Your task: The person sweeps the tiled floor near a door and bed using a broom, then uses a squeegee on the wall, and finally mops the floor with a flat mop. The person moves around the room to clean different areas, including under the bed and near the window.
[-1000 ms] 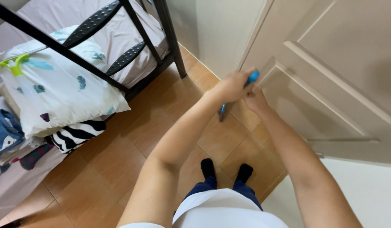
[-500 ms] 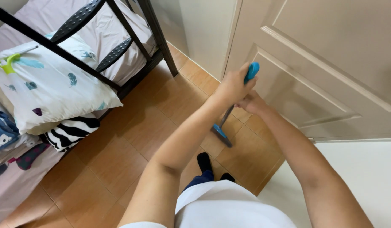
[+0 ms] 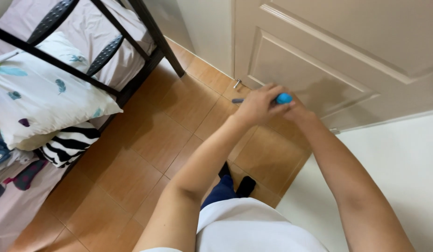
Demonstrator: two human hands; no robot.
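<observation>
Both of my hands grip a long-handled floor tool with a blue handle tip. My left hand wraps the handle just below the tip, and my right hand closes on it from the right. Most of the handle is hidden behind my hands and forearms. A small grey-blue part of the tool's head shows on the tiled floor near the door's bottom edge.
A beige panelled door stands ahead, with a small metal door stop at its base. A black metal bed frame with a feather-print pillow and striped cloth fills the left. A white wall is on the right.
The tool's head has moved away from my feet toward the door's base. My hands have shifted forward and the view has swung right.
</observation>
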